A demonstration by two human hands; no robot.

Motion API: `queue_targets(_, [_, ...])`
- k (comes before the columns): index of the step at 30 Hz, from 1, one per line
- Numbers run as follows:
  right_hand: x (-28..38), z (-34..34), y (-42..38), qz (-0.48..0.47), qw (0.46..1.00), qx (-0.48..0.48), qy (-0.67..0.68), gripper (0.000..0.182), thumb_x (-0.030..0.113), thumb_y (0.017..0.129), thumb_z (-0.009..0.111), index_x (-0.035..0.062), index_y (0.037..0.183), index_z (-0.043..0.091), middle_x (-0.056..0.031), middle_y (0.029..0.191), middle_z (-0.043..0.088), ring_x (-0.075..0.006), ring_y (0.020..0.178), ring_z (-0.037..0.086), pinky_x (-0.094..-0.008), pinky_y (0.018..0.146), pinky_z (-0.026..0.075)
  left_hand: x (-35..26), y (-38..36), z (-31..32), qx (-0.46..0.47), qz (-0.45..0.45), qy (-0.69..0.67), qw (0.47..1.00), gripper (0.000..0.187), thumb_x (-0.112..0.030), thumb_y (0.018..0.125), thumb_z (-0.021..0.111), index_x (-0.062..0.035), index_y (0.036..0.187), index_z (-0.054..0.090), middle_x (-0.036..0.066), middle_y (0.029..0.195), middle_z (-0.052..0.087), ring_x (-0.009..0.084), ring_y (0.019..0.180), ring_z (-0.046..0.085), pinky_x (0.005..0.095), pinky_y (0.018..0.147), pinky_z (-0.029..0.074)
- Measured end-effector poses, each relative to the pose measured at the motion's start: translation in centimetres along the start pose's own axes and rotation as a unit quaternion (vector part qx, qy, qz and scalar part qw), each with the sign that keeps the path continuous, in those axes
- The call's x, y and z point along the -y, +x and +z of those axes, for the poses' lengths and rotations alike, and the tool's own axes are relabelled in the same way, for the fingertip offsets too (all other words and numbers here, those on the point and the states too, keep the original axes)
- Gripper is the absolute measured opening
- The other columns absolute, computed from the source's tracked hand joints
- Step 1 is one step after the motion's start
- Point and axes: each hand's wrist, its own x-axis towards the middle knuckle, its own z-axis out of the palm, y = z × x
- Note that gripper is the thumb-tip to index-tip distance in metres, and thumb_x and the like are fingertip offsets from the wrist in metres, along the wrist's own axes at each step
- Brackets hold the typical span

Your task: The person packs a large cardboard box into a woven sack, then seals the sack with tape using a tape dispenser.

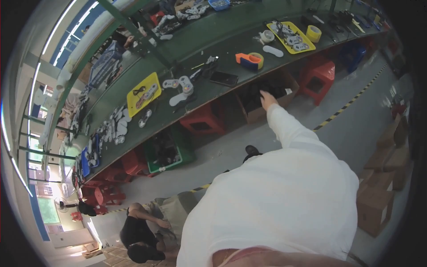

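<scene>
My right hand (267,100), at the end of a white sleeve, is over the near edge of a cardboard box (255,116) under the bench. Its fingers look slightly apart, and nothing shows between them. Dark items (275,89) lie inside the box; their shapes are hard to make out. On the green bench (209,95) above it rest a dark phone (223,78), an orange tape dispenser (249,60) and grey game controllers (186,84). My left hand is out of view.
Yellow trays (143,94) with controllers stand on the bench. Below it are red stools (316,80) and a green crate (164,153). A person in black (140,231) bends at the lower left, apart from my hand. Cardboard boxes (374,207) stand at the right.
</scene>
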Motion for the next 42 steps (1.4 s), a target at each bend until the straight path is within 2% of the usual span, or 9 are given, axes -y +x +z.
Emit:
queue_targets(4, [1.5, -3.6, 11.8, -0.089, 0.990, -0.106, 0.012, 0.037, 0.015, 0.085, 0.046, 0.0066, 0.120, 0.048, -0.0109, 0.122, 0.051, -0.0281, 0.109, 0.049, -0.0373, 0.093, 0.037, 5.4, 3.1, 3.9, 0.028, -0.059, 0.024, 0.998, 0.034, -0.030, 0.085, 0.046, -0.0077, 0.108, 0.056, 0.010, 0.105, 0.060, 0.0232, 0.096, 0.055, 0.0335, 0.082, 0.040])
queue_targets(9, [4.0, -5.1, 21.3, 0.074, 0.962, 0.101, -0.243, 0.046, 0.031, 0.083, 0.051, 0.0131, 0.124, 0.042, -0.0050, 0.111, 0.054, -0.0249, 0.095, 0.056, -0.0358, 0.079, 0.043, 18.7, 4.4, 7.3, 0.047, -0.114, 0.036, 0.992, 0.036, -0.031, 0.084, 0.047, -0.0072, 0.111, 0.055, 0.011, 0.107, 0.059, 0.0247, 0.099, 0.054, 0.0347, 0.083, 0.040])
queue_targets(18, [2.0, -3.3, 21.7, 0.054, 0.991, 0.060, -0.107, 0.039, 0.033, 0.081, 0.059, 0.0078, 0.106, 0.045, -0.0159, 0.101, 0.057, -0.0334, 0.096, 0.054, -0.0402, 0.079, 0.042, 6.5, 3.5, 9.5, 0.073, -0.202, 0.035, 0.976, 0.042, -0.037, 0.079, 0.050, -0.0121, 0.112, 0.054, 0.010, 0.107, 0.060, 0.0250, 0.098, 0.054, 0.0348, 0.080, 0.039])
queue_targets(23, [5.7, -8.2, 13.7, -0.088, 0.990, -0.006, 0.111, 0.047, 0.036, 0.081, 0.060, 0.0047, 0.113, 0.045, -0.0147, 0.113, 0.050, -0.0323, 0.103, 0.050, -0.0374, 0.083, 0.039, 11.4, 4.7, 7.4, 0.115, -0.215, 0.167, 0.955, 0.049, -0.044, 0.075, 0.045, -0.0136, 0.113, 0.054, 0.010, 0.111, 0.057, 0.0284, 0.103, 0.051, 0.0367, 0.083, 0.039])
queue_targets(25, [7.8, -9.0, 10.0, -0.172, 0.977, 0.046, 0.116, 0.056, 0.037, 0.081, 0.060, 0.0044, 0.122, 0.042, -0.0140, 0.133, 0.034, -0.0341, 0.116, 0.041, -0.0376, 0.093, 0.034, 7.2, 7.3, 6.2, 0.018, -0.130, 0.038, 0.991, 0.033, -0.031, 0.084, 0.046, -0.0061, 0.102, 0.059, 0.012, 0.096, 0.062, 0.0244, 0.088, 0.055, 0.0364, 0.076, 0.040])
queue_targets(31, [18.8, -7.5, -1.6, -0.492, 0.848, 0.136, 0.144, 0.046, 0.027, 0.074, 0.071, 0.0029, 0.107, 0.050, -0.0130, 0.105, 0.056, -0.0306, 0.094, 0.054, -0.0374, 0.087, 0.042, -15.2, 8.3, -1.3, -0.169, 0.242, -0.074, 0.953, 0.025, -0.014, 0.090, 0.047, -0.0026, 0.111, 0.055, 0.011, 0.111, 0.057, 0.0198, 0.103, 0.052, 0.0306, 0.091, 0.041])
queue_targets(35, [23.8, -4.9, -6.7, -0.598, 0.760, 0.225, 0.119, 0.040, 0.030, 0.075, 0.068, 0.0015, 0.096, 0.050, -0.0124, 0.090, 0.056, -0.0300, 0.079, 0.055, -0.0391, 0.082, 0.044, -18.4, 5.7, -4.8, -0.079, 0.318, -0.118, 0.937, 0.024, -0.022, 0.088, 0.051, -0.0102, 0.108, 0.058, 0.003, 0.104, 0.057, 0.0154, 0.091, 0.047, 0.0271, 0.081, 0.037])
queue_targets(37, [26.0, -3.6, -8.9, -0.620, 0.727, 0.271, 0.115, 0.035, 0.029, 0.077, 0.066, 0.0019, 0.089, 0.048, -0.0106, 0.078, 0.053, -0.0283, 0.068, 0.053, -0.0401, 0.084, 0.042, -17.8, 4.6, -6.6, -0.061, 0.254, -0.152, 0.953, 0.020, -0.026, 0.086, 0.053, -0.0140, 0.098, 0.064, -0.002, 0.087, 0.061, 0.0090, 0.069, 0.044, 0.0212, 0.064, 0.034])
queue_targets(42, [31.0, 1.3, -15.3, -0.609, 0.685, 0.383, 0.115, 0.040, 0.023, 0.073, 0.068, 0.0003, 0.101, 0.052, -0.0134, 0.088, 0.055, -0.0279, 0.080, 0.054, -0.0368, 0.082, 0.041, -8.8, 0.7, -9.3, -0.114, 0.113, -0.295, 0.942, 0.015, -0.022, 0.084, 0.057, -0.0111, 0.086, 0.068, -0.003, 0.085, 0.066, 0.0051, 0.080, 0.056, 0.0184, 0.075, 0.042])
